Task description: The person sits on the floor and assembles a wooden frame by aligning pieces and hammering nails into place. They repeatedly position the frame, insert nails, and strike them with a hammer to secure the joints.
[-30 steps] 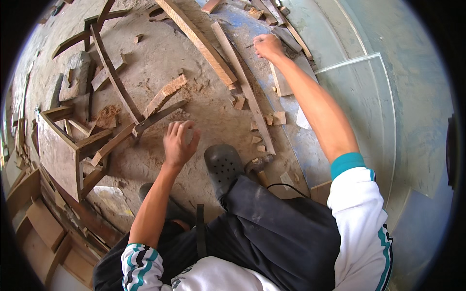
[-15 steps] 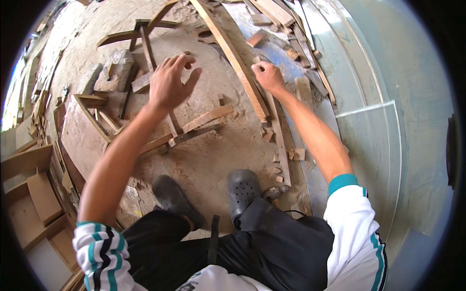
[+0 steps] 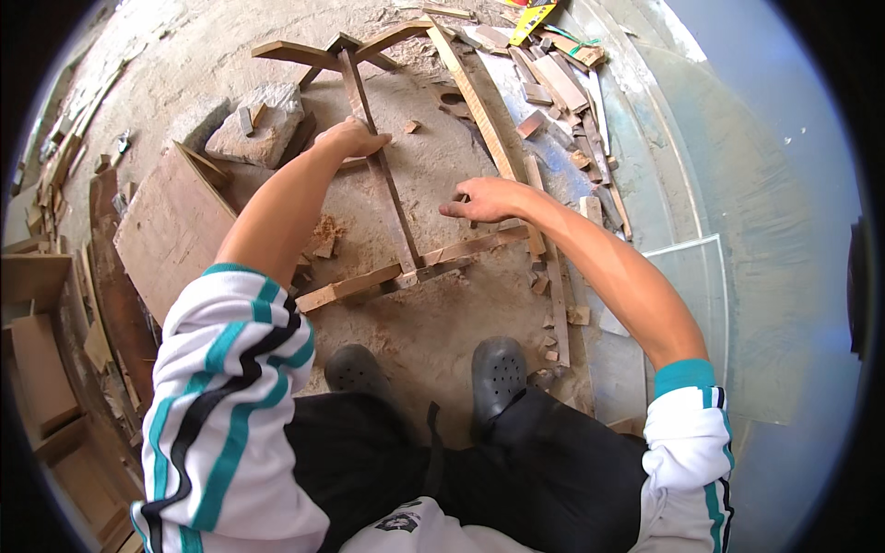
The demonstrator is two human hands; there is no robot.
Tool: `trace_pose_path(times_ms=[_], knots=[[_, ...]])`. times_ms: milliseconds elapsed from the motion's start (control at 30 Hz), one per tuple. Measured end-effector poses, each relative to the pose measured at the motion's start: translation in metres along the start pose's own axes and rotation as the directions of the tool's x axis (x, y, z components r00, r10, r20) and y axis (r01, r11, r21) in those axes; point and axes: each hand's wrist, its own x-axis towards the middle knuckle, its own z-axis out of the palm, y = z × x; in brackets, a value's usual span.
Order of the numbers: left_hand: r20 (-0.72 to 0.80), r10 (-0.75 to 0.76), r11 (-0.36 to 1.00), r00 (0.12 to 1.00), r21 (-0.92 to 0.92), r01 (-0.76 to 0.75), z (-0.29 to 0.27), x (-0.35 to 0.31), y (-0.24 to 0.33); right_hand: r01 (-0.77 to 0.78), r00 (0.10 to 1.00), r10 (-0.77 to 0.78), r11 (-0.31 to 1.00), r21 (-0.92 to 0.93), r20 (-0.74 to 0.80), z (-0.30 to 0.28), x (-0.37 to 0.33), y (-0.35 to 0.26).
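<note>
A wooden frame point(image 3: 395, 207) lies on the floor ahead of me, its long dark middle bar running away from my feet between end pieces. My left hand point(image 3: 348, 140) is closed over that middle bar, thumb on its right side; some fingers are hidden. To the right, a long pale wooden plank point(image 3: 475, 101) slants away. The frame's near crosspiece point(image 3: 475, 246) reaches the plank's near end, and a far piece meets its far end. Beside the plank, my right hand point(image 3: 489, 200) hovers palm down, fingers loosely bent and apart, with nothing in it.
Stone blocks point(image 3: 256, 129) and a flat wooden panel point(image 3: 175, 235) lie to the left. Wood offcuts point(image 3: 562, 83) are heaped at the right, beside glass sheets point(image 3: 687, 286). A yellow-handled tool point(image 3: 532, 18) lies at the far right. Wooden boxes point(image 3: 41, 369) stand at the lower left.
My left hand has come down onto the middle bar, and the frame has shifted right against the plank. My right hand has loosened from a fist and moved off the plank. The view has shifted.
</note>
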Motion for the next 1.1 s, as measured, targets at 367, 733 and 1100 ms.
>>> trace_pose_path(times_ms=[367, 733, 1100], knots=[[0.052, -0.240, 0.823, 0.969, -0.519, 0.231, 0.001, 0.000, 0.015, -0.378, 0.926, 0.354, 0.880, -0.290, -0.132, -0.066, 0.030, 0.022], [0.008, -0.286, 0.872, 0.958, -0.412, 0.264, 0.004, -0.002, 0.030, -0.403, 0.837, 0.426, 0.904, 0.141, -0.342, -0.064, 0.160, 0.146], [-0.261, -0.222, 0.926, 0.939, 0.246, 0.287, 0.002, -0.003, 0.067, 0.157, 0.649, 0.128, 0.942, 0.297, -0.750, -0.027, 0.169, 0.197]])
